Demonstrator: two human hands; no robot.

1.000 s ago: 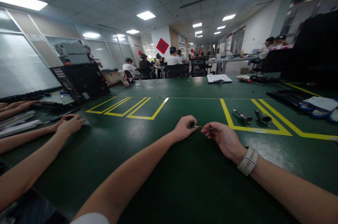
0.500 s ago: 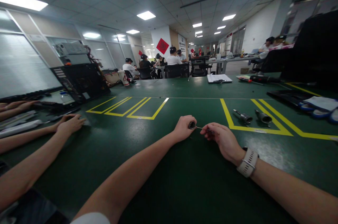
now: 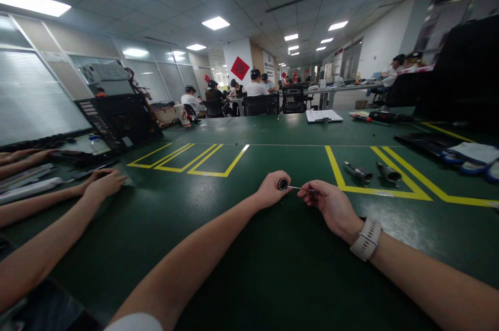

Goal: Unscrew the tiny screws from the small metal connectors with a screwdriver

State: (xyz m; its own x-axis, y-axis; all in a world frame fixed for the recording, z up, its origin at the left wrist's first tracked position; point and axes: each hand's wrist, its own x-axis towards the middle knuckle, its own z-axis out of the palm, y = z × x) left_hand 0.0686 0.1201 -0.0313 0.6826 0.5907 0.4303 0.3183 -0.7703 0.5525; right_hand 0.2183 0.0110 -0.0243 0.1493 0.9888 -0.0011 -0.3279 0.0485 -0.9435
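Note:
My left hand (image 3: 271, 189) is closed around a hole saw (image 3: 283, 184), a dark metal cup whose round open end faces me. Thumb and fingers of my right hand (image 3: 322, 201) pinch a thin metal rod (image 3: 295, 187), which looks like a hex key. The rod's left end meets the side of the hole saw; whether it sits in a hole there I cannot tell. Two more hole saws lie to the right inside a yellow taped outline: one with its shank pointing up-left (image 3: 360, 172), the other (image 3: 389, 172) beside it.
Yellow tape outlines (image 3: 210, 173) mark the green table (image 3: 234, 248). A co-worker's hands (image 3: 103, 184) rest at the left by a black computer case (image 3: 120, 120). Papers (image 3: 323, 115) lie at the far edge, a power drill (image 3: 390, 117) and blue-handled tools (image 3: 471, 164) at the right.
My right hand has shifted slightly right and turned a little, so more of the thin metal rod shows. The left hand and hole saw have stayed nearly in place.

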